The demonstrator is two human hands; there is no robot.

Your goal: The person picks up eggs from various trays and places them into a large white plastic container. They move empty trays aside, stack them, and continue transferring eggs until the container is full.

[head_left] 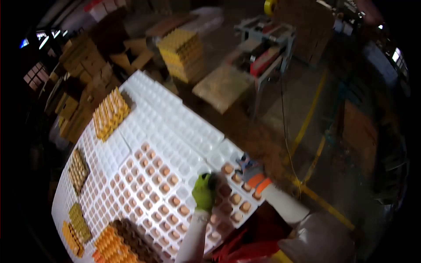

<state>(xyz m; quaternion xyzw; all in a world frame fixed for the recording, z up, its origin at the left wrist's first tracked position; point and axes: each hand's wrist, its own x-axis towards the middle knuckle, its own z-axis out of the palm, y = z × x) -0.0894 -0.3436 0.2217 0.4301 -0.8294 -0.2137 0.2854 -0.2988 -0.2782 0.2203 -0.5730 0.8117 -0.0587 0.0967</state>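
My left hand (203,193), in a green glove with dark fingertips, is closed low over the white foam tray (214,157) in front of me. What its curled fingers hold, if anything, is hidden. To its right, my right hand (251,172) wears a grey glove with an orange cuff. Its bent fingers reach down at the tray's right edge, beside an egg (228,169); their contents cannot be made out. Brown eggs sit singly in many square cups near me. Farther cups of the tray hold no eggs.
Egg cartons (111,115) and an orange egg-tray stack (115,244) stand on the white trays at left. Behind are stacked yellow trays (182,55), cardboard boxes (83,59) and a metal-framed machine (265,52). A cable (284,118) runs along the floor at right.
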